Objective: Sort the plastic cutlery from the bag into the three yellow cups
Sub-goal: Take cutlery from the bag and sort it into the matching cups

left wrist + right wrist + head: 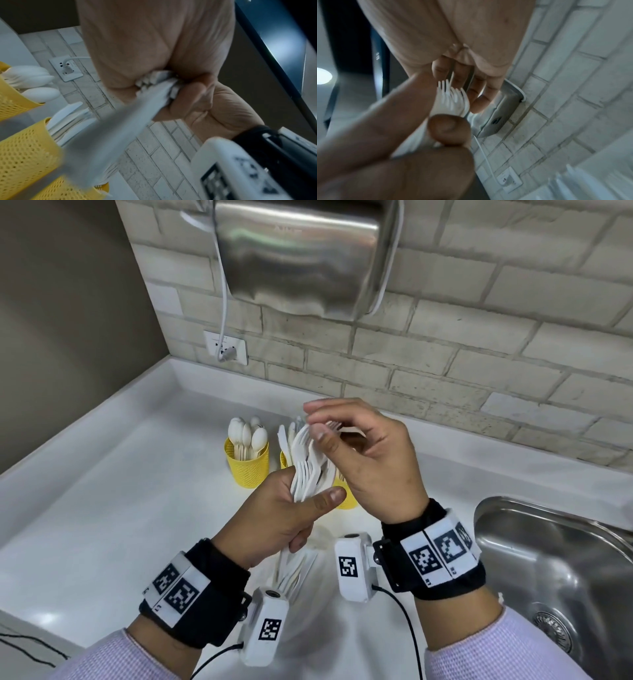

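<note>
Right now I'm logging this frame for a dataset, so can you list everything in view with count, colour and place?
cups: three, yellow; on the counter, two mostly hidden by the hands.
spoons: several, white; in the left cup.
knives: several, white; in the middle cup.
forks: a bunch, white; held above the cups.
counter: one, white.
sink: one, steel; on the right.
hand dryer: one, steel; on the brick wall.
socket: one, white; a plug in it.
left hand: grips the fork handles.
right hand: fingers at the fork tines.

Left hand (274, 518) clenched; right hand (370, 460) loosely spread.
</note>
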The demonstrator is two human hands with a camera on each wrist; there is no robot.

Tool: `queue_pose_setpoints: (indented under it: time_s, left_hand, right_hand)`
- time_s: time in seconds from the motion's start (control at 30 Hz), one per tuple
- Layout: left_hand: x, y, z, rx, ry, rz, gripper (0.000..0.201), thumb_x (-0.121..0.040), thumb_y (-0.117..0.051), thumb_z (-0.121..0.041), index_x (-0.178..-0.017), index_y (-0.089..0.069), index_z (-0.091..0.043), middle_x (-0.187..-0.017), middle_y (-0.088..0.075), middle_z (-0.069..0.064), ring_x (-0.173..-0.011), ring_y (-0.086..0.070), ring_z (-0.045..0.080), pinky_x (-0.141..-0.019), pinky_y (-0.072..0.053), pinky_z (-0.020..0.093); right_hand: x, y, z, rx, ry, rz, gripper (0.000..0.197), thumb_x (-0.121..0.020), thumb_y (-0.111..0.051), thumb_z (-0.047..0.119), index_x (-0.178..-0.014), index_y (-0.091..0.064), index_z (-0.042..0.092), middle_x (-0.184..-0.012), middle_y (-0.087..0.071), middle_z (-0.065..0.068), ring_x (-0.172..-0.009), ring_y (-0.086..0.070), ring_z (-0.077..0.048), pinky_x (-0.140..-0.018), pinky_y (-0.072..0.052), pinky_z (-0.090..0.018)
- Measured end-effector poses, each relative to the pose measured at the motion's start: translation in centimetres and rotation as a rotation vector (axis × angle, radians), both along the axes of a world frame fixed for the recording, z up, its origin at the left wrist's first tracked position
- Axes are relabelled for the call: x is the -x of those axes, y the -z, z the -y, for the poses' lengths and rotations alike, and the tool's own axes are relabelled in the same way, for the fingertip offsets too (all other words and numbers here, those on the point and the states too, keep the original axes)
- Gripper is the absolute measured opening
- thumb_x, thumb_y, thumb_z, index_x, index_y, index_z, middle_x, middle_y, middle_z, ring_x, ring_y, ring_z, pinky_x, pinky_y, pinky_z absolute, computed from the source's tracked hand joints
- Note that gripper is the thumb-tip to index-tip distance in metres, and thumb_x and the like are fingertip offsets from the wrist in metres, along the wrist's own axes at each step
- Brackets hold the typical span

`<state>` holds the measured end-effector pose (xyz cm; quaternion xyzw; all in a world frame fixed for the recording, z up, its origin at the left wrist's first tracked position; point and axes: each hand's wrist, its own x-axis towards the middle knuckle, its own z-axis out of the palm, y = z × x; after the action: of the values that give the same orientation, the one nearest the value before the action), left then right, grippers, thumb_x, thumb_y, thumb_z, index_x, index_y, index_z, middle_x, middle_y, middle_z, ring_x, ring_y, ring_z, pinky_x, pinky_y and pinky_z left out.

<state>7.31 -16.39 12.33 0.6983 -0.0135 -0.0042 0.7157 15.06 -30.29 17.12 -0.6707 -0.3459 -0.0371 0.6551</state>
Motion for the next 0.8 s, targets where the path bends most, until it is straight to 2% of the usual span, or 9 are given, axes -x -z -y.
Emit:
queue_pose_setpoints:
  time_s: [0.17, 0.3, 0.4, 0.5, 0.57, 0.63, 0.7, 0.73, 0.8]
  left_hand:
    - [-0.3, -0.3, 0.1, -0.032, -0.104, 0.02, 0.033, -0.081, -0.076, -0.051, -0.078, -0.063, -0.02, -0.048, -0.045, 0.011, -0.043, -0.041, 0.025, -0.053, -0.034, 0.037]
    - [-0.4, -0.4, 0.6, -0.085, -0.157, 0.057, 0.041, -0.093, -0.074, -0.034, -0.06, -0.055, -0.019, -0.045, -0.049, 0.011, -0.044, -0.043, 0.023, -0.054, -0.038, 0.033]
    - [-0.5, -0.9, 0.5, -0.056, -0.215, 0.091, 0.031, -0.091, -0.069, -0.036, -0.063, -0.061, -0.025, -0.045, -0.05, 0.003, -0.042, -0.043, 0.019, -0.048, -0.039, 0.027]
    - [-0.5, -1.5, -0.2, -0.007, -0.247, 0.166, 0.041, -0.092, -0.073, -0.037, -0.065, -0.06, -0.009, -0.048, -0.051, 0.006, -0.045, -0.046, 0.02, -0.05, -0.04, 0.024]
    - [-0.5, -1.9, -0.5, 0.027, -0.228, 0.208, 0.042, -0.092, -0.073, -0.034, -0.068, -0.06, -0.002, -0.052, -0.051, 0.01, -0.05, -0.049, 0.021, -0.054, -0.042, 0.024]
    - [-0.6, -2.4, -0.4, 0.108, -0.17, 0.235, 0.031, -0.09, -0.074, -0.035, -0.07, -0.065, -0.012, -0.056, -0.052, 0.005, -0.053, -0.05, 0.021, -0.059, -0.044, 0.029]
    - [-0.7, -2.9, 0.2, 0.164, -0.116, 0.248, 0.025, -0.083, -0.08, -0.039, -0.071, -0.065, -0.024, -0.059, -0.055, 0.002, -0.056, -0.053, 0.022, -0.063, -0.046, 0.034]
    - [-0.8, -3.0, 0.4, 0.173, -0.099, 0.258, 0.027, -0.08, -0.083, -0.042, -0.07, -0.063, -0.026, -0.06, -0.056, 0.003, -0.058, -0.055, 0.024, -0.065, -0.047, 0.036]
    - [-0.6, -3.1, 0.8, 0.127, -0.114, 0.272, 0.032, -0.077, -0.086, -0.043, -0.066, -0.061, -0.026, -0.06, -0.057, 0.006, -0.059, -0.056, 0.027, -0.062, -0.048, 0.036]
  right_hand:
    - [0.1, 0.0, -0.1, 0.165, 0.063, 0.193, 0.022, -0.094, -0.071, 0.01, -0.114, -0.078, 0.014, -0.119, -0.074, 0.006, -0.116, -0.066, -0.013, -0.097, -0.054, -0.04]
    - [0.1, 0.3, 0.3, 0.184, 0.021, 0.218, 0.026, -0.094, -0.071, 0.011, -0.12, -0.075, 0.014, -0.129, -0.07, 0.005, -0.123, -0.063, -0.012, -0.102, -0.052, -0.041]
    - [0.6, 1.6, 0.9, 0.13, 0.028, 0.063, 0.047, -0.095, -0.07, 0.024, -0.14, -0.059, 0.018, -0.145, -0.056, 0.005, -0.133, -0.055, -0.017, -0.103, -0.051, -0.04]
    - [1.5, 3.6, 1.6, -0.013, -0.031, -0.262, 0.065, -0.086, -0.069, 0.035, -0.145, -0.048, 0.02, -0.142, -0.058, 0.001, -0.13, -0.057, -0.02, -0.099, -0.052, -0.036]
    - [2.4, 5.0, 1.8, 0.029, -0.116, -0.342, 0.071, -0.082, -0.073, 0.03, -0.147, -0.044, 0.025, -0.139, -0.059, 0.001, -0.129, -0.057, -0.02, -0.098, -0.053, -0.04]
    - [3.2, 5.4, 1.5, 0.149, -0.198, -0.302, 0.081, -0.082, -0.077, 0.016, -0.151, -0.037, 0.032, -0.134, -0.057, -0.001, -0.127, -0.057, -0.021, -0.101, -0.053, -0.049]
    - [3.7, 5.0, 0.8, 0.201, -0.274, -0.287, 0.094, -0.082, -0.075, -0.002, -0.152, -0.029, 0.041, -0.132, -0.056, -0.009, -0.123, -0.06, -0.018, -0.101, -0.054, -0.047]
    - [3.8, 4.8, 0.4, 0.187, -0.317, -0.293, 0.097, -0.083, -0.071, -0.01, -0.152, -0.027, 0.042, -0.132, -0.057, -0.012, -0.119, -0.064, -0.017, -0.097, -0.057, -0.043]
    - [3.6, 4.4, -0.1, 0.122, -0.378, -0.34, 0.09, -0.082, -0.064, -0.021, -0.15, -0.032, 0.029, -0.12, -0.06, -0.022, -0.096, -0.07, -0.024, -0.079, -0.059, -0.04]
